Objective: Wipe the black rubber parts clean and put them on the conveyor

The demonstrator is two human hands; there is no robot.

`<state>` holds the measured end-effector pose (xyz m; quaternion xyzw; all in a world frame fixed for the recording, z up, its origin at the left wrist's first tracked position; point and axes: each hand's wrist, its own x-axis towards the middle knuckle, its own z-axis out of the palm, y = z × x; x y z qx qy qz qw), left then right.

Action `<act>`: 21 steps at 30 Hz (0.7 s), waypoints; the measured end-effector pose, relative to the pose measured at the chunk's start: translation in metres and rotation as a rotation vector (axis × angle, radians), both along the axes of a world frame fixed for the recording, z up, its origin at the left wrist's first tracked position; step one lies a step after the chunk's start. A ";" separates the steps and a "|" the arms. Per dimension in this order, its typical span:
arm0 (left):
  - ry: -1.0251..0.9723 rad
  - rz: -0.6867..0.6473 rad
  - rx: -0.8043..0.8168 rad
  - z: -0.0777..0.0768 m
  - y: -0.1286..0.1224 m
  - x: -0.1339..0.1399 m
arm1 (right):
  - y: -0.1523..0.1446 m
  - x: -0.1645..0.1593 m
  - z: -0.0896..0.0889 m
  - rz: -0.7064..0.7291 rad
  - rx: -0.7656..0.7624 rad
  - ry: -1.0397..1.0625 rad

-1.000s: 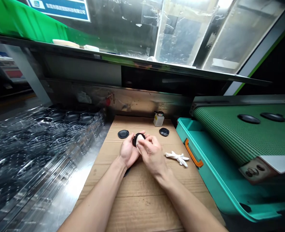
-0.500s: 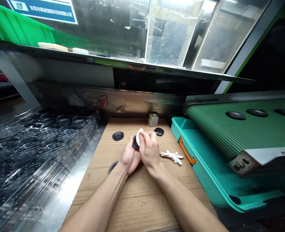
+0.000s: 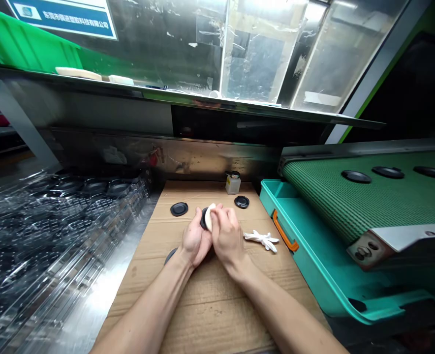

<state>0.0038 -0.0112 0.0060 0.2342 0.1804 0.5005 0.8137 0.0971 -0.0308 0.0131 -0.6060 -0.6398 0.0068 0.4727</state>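
My left hand [image 3: 196, 241] is closed round a round black plastic lid [image 3: 203, 219], held tilted above the cardboard [image 3: 217, 314]. In my right hand [image 3: 228, 236] is a white pad [image 3: 209, 216], pinched and pressed against the lid's face. My fingers hide most of both. Another black lid [image 3: 179, 209] lies beyond my left hand, and one more black lid [image 3: 241, 201] lies beyond my right. Partly hidden by my left wrist is a dark disc [image 3: 170, 255]. A white glove or folded cloth [image 3: 262, 240] rests right of my right hand.
A small bottle with a dark cap [image 3: 233, 183] stands at the cardboard's back. To the right is a teal bin [image 3: 313, 275] with an orange handle, below a green conveyor belt [image 3: 350, 206] carrying several black lids. Clear plastic trays [image 3: 55, 236] of black parts are stacked left.
The white pad has shifted slightly down across the lid, with my right fingers. Both hands stay together over the cardboard. The whole view has drifted a little.
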 end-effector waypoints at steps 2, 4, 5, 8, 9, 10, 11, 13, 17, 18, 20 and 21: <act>0.001 -0.001 0.004 0.000 0.001 -0.001 | 0.000 0.000 -0.002 -0.034 0.002 0.031; 0.004 -0.003 -0.011 0.000 0.003 -0.002 | 0.000 0.000 -0.004 -0.007 0.003 0.043; 0.006 0.001 -0.023 0.000 0.003 -0.002 | 0.001 0.001 -0.005 0.026 0.003 0.041; 0.010 0.021 -0.045 0.001 0.007 -0.006 | 0.008 0.011 -0.008 0.015 0.006 0.073; 0.015 0.029 -0.052 0.001 0.008 -0.008 | 0.011 0.017 -0.008 -0.027 0.014 0.096; 0.024 0.039 -0.063 0.001 0.010 -0.011 | 0.014 0.024 -0.009 -0.065 0.023 0.117; 0.036 0.049 -0.081 0.002 0.013 -0.014 | 0.017 0.031 -0.011 -0.089 0.032 0.130; 0.046 0.071 -0.128 0.002 0.018 -0.022 | 0.020 0.042 -0.016 -0.085 0.020 0.128; -0.045 0.056 -0.156 0.006 0.024 -0.038 | 0.016 0.047 -0.032 -0.031 -0.153 0.038; -0.068 0.037 -0.139 0.008 0.024 -0.040 | 0.015 0.046 -0.035 -0.020 -0.209 -0.004; -0.055 0.013 -0.090 0.012 0.022 -0.040 | 0.013 0.043 -0.039 -0.015 -0.306 -0.088; -0.011 0.019 -0.058 0.013 0.021 -0.038 | 0.012 0.042 -0.040 -0.021 -0.340 -0.121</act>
